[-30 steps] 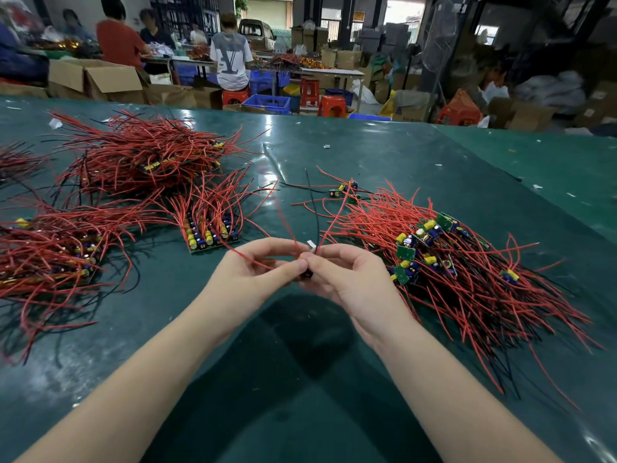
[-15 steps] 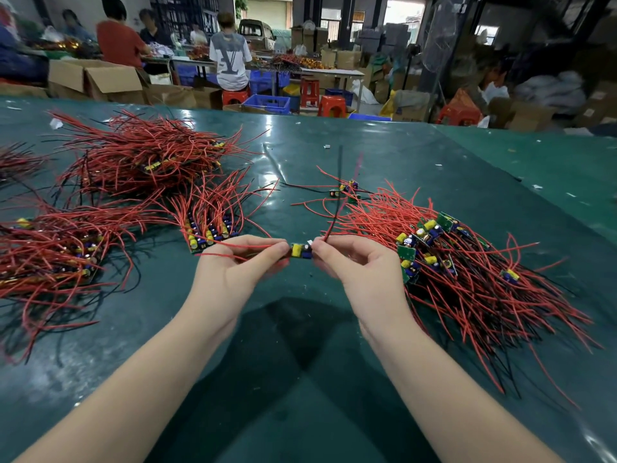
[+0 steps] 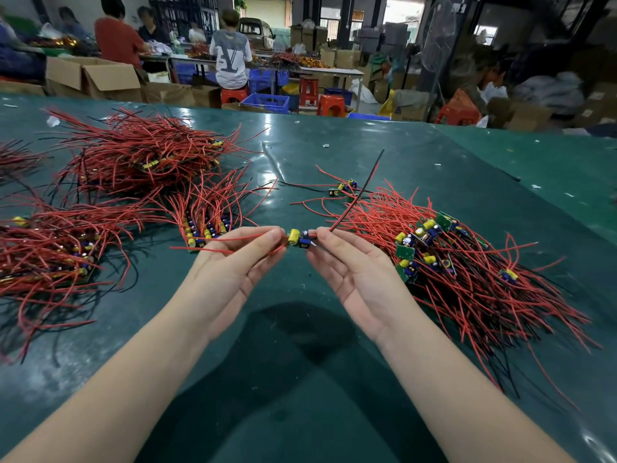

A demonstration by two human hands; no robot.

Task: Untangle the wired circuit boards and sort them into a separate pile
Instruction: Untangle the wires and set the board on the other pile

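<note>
A small circuit board with a yellow capacitor hangs between my two hands above the green table. My left hand pinches its red wires at the left end. My right hand pinches the right end, where a red and a black wire stick up and away. To the right lies a tangled heap of wired boards. A small neat row of boards lies just left of my left hand.
Large red-wire piles lie at the far left and near left. One loose board lies beyond my hands. Cardboard boxes, blue crates, red stools and several seated people are past the table's far edge.
My hands have drawn apart, stretching the board's wires out sideways. The board, hidden between my fingertips before, now shows in the gap, and its right-hand wires point up and away.
</note>
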